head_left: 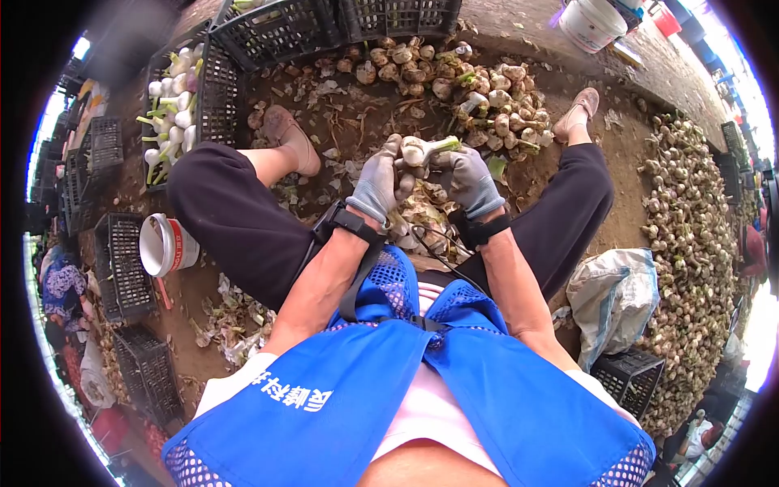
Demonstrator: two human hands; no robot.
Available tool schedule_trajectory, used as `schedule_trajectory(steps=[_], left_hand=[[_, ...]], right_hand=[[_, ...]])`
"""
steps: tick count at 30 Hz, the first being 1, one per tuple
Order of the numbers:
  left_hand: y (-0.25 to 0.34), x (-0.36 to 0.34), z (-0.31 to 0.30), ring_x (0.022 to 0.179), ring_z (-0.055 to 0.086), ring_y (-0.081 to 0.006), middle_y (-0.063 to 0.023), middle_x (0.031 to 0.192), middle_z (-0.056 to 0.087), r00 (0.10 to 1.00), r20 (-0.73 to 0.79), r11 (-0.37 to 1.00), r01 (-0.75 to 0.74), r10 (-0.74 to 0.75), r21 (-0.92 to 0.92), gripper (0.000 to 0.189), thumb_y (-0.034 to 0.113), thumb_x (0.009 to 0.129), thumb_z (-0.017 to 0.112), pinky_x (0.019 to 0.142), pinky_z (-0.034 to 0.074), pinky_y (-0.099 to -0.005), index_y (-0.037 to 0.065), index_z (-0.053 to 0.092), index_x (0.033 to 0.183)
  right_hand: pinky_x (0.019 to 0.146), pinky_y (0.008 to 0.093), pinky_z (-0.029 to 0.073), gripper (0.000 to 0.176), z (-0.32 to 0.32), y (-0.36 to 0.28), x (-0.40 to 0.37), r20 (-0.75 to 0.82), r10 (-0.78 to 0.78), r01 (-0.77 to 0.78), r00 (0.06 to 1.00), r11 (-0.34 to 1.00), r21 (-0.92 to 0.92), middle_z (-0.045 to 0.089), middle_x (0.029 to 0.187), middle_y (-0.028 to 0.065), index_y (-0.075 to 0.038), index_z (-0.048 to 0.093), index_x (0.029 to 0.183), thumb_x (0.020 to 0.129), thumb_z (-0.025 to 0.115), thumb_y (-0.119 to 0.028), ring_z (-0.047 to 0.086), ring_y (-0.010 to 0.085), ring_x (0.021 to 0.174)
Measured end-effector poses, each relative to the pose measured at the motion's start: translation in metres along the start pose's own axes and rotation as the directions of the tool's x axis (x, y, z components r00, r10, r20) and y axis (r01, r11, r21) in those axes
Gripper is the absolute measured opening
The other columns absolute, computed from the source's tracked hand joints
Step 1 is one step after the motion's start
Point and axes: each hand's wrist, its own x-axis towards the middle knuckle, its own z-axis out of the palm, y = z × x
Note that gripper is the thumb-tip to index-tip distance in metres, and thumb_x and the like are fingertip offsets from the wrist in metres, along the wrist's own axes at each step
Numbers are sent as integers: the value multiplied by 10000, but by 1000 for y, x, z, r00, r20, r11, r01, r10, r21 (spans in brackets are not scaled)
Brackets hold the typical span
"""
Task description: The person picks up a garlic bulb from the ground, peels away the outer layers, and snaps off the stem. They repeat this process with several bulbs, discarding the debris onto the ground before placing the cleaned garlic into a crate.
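Note:
Between my two gloved hands is one garlic bulb (pixel 415 151), whitish, its green stem pointing right. My left hand (pixel 381 180), in a grey glove, has its fingers closed round the bulb end. The fingers of my right hand (pixel 469 177), gloved too, pinch the stem end. Below the hands, peeled skins (pixel 423 209) lie between my legs. Just beyond the hands a heap of untrimmed garlic (pixel 499 105) rests on the ground.
A black crate (pixel 219 97) beside cleaned white garlic (pixel 174 114) stands at the upper left. A white bucket (pixel 168 245) is by my left knee. On the right are a woven sack (pixel 615 300) and a long garlic pile (pixel 690 211). Another person (pixel 699 438) is at the lower right.

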Motion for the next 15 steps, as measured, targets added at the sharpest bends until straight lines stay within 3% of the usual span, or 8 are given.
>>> schedule_trajectory(steps=[6,8,9,10,11,12,14,15], left_hand=[[0,3,8,434,468,-98,-35,651,565,969,-244,999,25,-29,-22,365,449,907,406,348,309,-201,115,549,869],[4,-3,15,452,497,-107,-28,683,574,964,-263,999,43,-38,12,359,458,902,413,366,329,-216,123,545,888],[5,0,13,551,552,-120,-13,699,574,986,-161,997,45,-33,69,245,364,890,476,410,385,-218,129,539,918],[-14,15,-1,694,577,-115,-10,742,595,904,98,887,-428,416,176,148,233,848,523,531,462,-252,114,574,920],[-26,37,-17,792,568,-116,-25,822,618,874,200,808,-485,442,333,148,138,807,525,697,477,-270,72,614,905],[-23,37,-29,797,565,-124,-45,872,626,807,270,512,-552,525,658,164,136,825,518,769,453,-269,34,634,878],[-28,28,-35,816,574,-138,-71,888,629,705,130,586,-665,697,463,200,176,833,504,677,468,-238,31,615,914],[8,-7,-21,826,573,-137,-86,899,626,877,-25,863,-466,480,197,218,196,837,499,626,462,-214,41,588,961]], right_hand=[[655,287,517,167,15,7,-7,-56,515,-396,855,719,570,631,819,86,28,601,889,739,527,30,615,163,705],[624,278,501,201,17,18,-14,-65,481,-405,874,798,445,636,821,82,27,597,919,733,522,25,611,160,689],[597,269,475,181,8,22,-15,-33,244,-243,969,970,32,641,818,67,16,616,882,732,517,-7,599,144,675],[597,275,458,155,14,20,-11,-50,635,-604,771,753,259,643,808,55,7,635,806,736,508,-50,587,138,678],[660,277,458,170,9,22,-15,20,169,-162,985,970,-181,641,840,55,-4,651,790,756,508,-89,584,146,718],[716,271,453,201,9,-16,3,171,651,-648,740,619,444,635,898,59,-6,640,910,780,518,-99,588,156,783],[763,270,458,286,17,-41,17,293,740,-631,605,221,744,612,964,96,33,554,1078,820,519,-86,588,181,864],[789,295,468,342,13,-8,-3,312,756,-561,575,87,823,589,1017,118,50,493,1149,825,498,-56,580,209,901]])
